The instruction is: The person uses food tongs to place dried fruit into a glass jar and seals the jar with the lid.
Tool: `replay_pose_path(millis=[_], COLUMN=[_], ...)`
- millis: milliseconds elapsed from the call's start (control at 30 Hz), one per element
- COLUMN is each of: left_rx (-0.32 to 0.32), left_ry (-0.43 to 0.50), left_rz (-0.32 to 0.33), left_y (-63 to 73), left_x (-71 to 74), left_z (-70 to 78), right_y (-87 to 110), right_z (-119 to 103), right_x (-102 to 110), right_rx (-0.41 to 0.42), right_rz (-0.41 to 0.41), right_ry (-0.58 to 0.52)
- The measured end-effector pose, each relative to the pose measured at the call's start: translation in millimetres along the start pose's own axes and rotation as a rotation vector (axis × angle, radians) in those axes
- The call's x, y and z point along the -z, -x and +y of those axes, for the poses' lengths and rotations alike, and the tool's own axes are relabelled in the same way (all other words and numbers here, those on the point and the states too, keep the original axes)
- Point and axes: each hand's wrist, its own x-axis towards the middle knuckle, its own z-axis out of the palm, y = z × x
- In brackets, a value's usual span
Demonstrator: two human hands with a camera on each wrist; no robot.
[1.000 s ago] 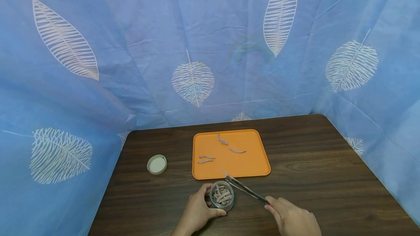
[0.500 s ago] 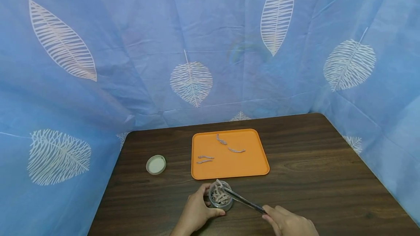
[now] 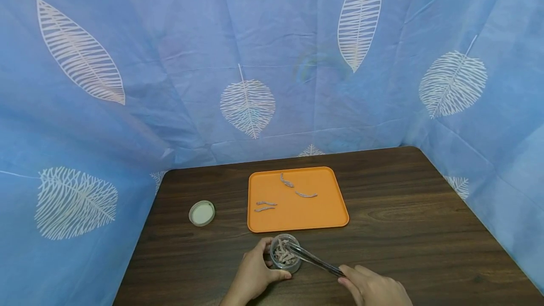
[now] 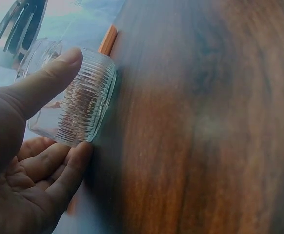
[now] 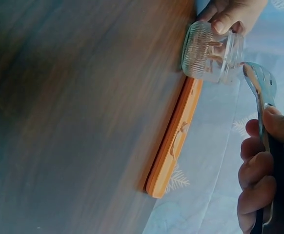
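Observation:
My left hand [image 3: 255, 270] grips a small ribbed glass jar [image 3: 293, 267] on the table, thumb on the near side and fingers round the far side. Inside lie several pale brownish dried strips [image 3: 281, 255]. In the left wrist view the thumb [image 4: 59, 70] presses the jar's clear wall. My right hand [image 3: 376, 287] holds slim metal tongs [image 3: 316, 260]. Their slotted head [image 5: 266, 80] is right at the jar's mouth in the right wrist view. In the head view the tips overlap the strips.
Beyond the jar lies an orange tray [image 3: 314, 216] with several similar strips [image 3: 306, 195] spread on it. A round lid [image 3: 201, 213] rests to the left on the dark wooden table [image 3: 416, 230]. A blue leaf-patterned curtain [image 3: 182, 84] surrounds the table.
The tongs have moved back from the tray's front edge to the jar's mouth. The strip that stuck out of their tips is no longer seen there. The left hand stays on the jar.

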Motion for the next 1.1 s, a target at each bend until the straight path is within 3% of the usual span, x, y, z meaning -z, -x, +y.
replay_pose_path(millis=[200,367,767,1100], left_rx=[0.003,0.003,-0.076,-0.091], left_ry=[-0.002,-0.015,-0.049,-0.151], left_rz=[0.000,-0.007,-0.046,-0.043], left_y=[0.0,-1.6,-0.5,-0.9], left_x=[0.0,-0.7,1.2,0.3], left_z=[0.3,-0.9,-0.7,3.0], right_y=[-12.5,-25.1,-52.1,-69.4], right_z=[-6,-3,25,44], right_x=[8,16,17,1], right_rx=[-0.150,-0.233,-0.125,-0.083], right_rz=[-0.157,-0.181,-0.052,-0.035], right_ry=[-0.077,-0.125,-0.040,0.000])
